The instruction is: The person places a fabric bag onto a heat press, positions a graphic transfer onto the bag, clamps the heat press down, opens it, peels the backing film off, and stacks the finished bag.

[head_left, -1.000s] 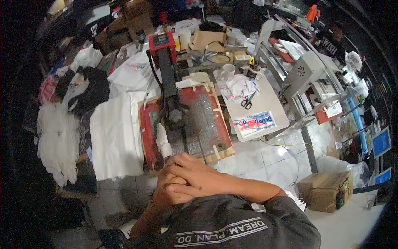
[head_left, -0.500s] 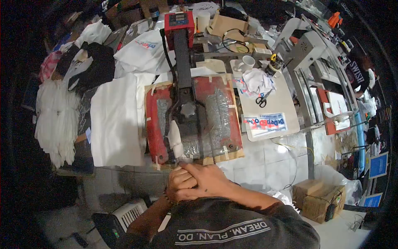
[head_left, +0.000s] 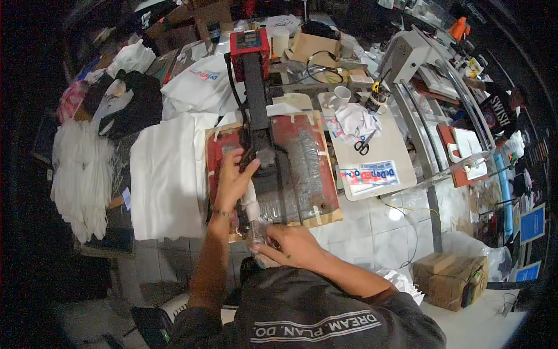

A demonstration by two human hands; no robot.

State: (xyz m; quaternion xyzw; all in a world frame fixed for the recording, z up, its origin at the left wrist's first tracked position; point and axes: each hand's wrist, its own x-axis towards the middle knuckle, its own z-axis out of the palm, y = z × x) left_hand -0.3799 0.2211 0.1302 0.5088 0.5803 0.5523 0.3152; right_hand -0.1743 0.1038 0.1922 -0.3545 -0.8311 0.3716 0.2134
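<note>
A red heat press (head_left: 317,186) with a patched, taped top plate stands in front of me. My left hand (head_left: 234,181) is over the plate's left side, fingers apart and thumb stretched towards the dark round knob (head_left: 265,158). I cannot tell whether the thumb touches the knob. My right hand (head_left: 290,243) is closed at the near end of the press handle (head_left: 259,237), which is wrapped in clear plastic and white material. Part of the grip is hidden by my fingers. To the left of the press lies a folded white cloth (head_left: 168,180).
On the right board (head_left: 381,142) are black scissors (head_left: 364,143), a white mug (head_left: 340,96), crumpled paper (head_left: 356,119) and a printed transfer sheet (head_left: 370,177). White strips (head_left: 81,180) hang at far left. A cardboard box (head_left: 450,279) sits lower right. Another person (head_left: 503,110) is at far right.
My left hand has left the handle end, where both hands were clasped, and moved forward beside the knob with fingers spread. My right hand has stayed at the handle.
</note>
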